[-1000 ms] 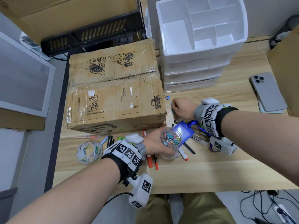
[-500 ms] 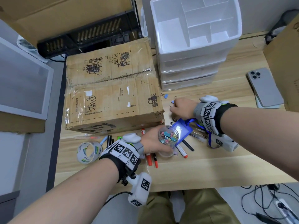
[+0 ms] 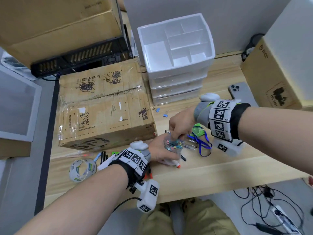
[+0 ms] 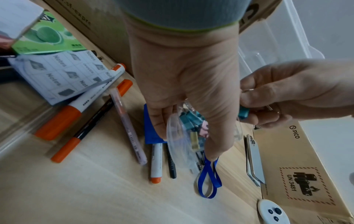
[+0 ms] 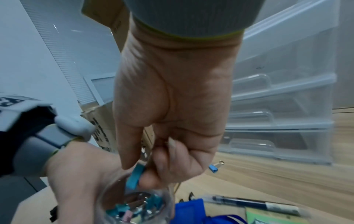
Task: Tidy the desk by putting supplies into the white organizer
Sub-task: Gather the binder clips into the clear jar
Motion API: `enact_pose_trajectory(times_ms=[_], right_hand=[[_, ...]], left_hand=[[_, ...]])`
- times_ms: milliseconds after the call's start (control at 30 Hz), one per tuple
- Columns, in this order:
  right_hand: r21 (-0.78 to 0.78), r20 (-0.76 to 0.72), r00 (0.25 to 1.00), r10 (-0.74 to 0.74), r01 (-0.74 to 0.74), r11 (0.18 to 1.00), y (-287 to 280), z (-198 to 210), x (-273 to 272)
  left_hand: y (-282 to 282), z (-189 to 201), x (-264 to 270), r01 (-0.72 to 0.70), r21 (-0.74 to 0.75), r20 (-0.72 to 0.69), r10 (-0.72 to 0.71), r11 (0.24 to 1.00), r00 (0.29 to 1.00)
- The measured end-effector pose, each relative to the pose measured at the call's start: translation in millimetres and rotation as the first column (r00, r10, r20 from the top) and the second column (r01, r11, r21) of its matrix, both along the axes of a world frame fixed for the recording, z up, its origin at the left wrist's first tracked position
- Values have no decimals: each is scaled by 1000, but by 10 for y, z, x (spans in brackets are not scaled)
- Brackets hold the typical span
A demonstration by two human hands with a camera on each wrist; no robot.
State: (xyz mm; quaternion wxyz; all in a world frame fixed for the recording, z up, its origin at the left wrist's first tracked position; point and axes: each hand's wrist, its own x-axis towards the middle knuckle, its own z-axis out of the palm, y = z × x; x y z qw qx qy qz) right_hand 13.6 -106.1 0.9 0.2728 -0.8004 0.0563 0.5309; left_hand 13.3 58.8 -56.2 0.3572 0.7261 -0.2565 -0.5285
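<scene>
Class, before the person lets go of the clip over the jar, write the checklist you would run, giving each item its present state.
1. Left hand grips the clear jar steadily: ok.
2. Right hand pinches a teal binder clip: ok.
3. Clip above the jar's open mouth: ok.
4. Room left in the jar: ok, clips fill only the bottom.
5. Loose blue clips on the desk collected: not ok, two remain.
6. White organizer compartments free: ok.
</scene>
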Motion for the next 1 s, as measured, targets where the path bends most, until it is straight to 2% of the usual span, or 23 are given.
enact_pose_trajectory(times_ms=[233,400,533,633,767,933,1000], right_hand=[[137,-76,989,-129,139,981,18,144,-44],[165,61,947,-315,302,939,-96,68,24],[68,278,871,-406,403,913,-306,-272,55],[-143,457,862,-221,316,938,-410,-505,61],[-226,570,819,-66,233,946,-314,-765,172],[-336,613,776,147,88,938,-108,-1094,389],[-366,599,778,188,56,929,-92,-1163,443]], left_hand=[[-37,-67,22,-1,44,69,-2,999,998],[60,-46,16,-28,66,71,24,997,997],[163,-89,11,-36,50,64,33,998,997],[275,-162,24,-80,43,69,77,996,995],[414,-246,62,-96,42,64,93,995,994],[514,-294,81,-124,14,49,123,992,991],[522,-322,97,-111,14,34,110,994,993]])
